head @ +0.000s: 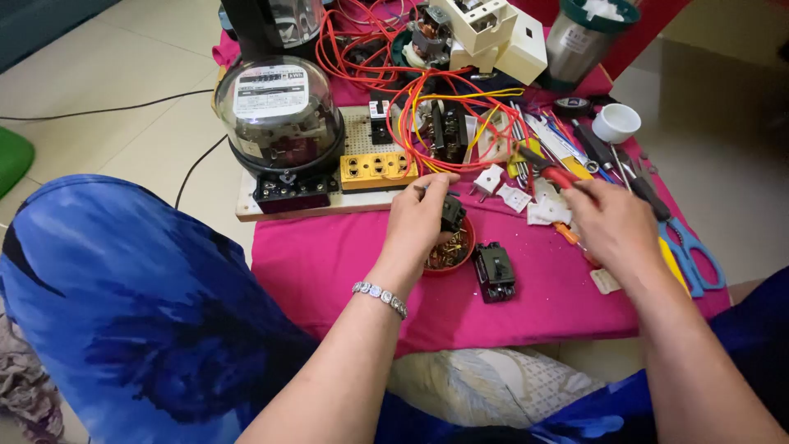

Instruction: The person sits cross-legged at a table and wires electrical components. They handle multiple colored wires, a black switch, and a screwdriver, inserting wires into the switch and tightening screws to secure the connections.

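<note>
Head view: left hand [419,218] pinching small black plastic switch block [453,212] over round red dish of brass screws [450,251]. Right hand [612,222] curled near red-handled pliers [552,173]; grip unclear. Likely mid-assembly on pink cloth [329,263]; next needs screw picked, aligned to block.

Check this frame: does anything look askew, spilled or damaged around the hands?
Nothing looks spilled or broken. The left hand holds a small black part over a red dish of brass pieces; the right hand rests among scattered tools. The red wires are tangled, and the workspace is crowded.
</note>
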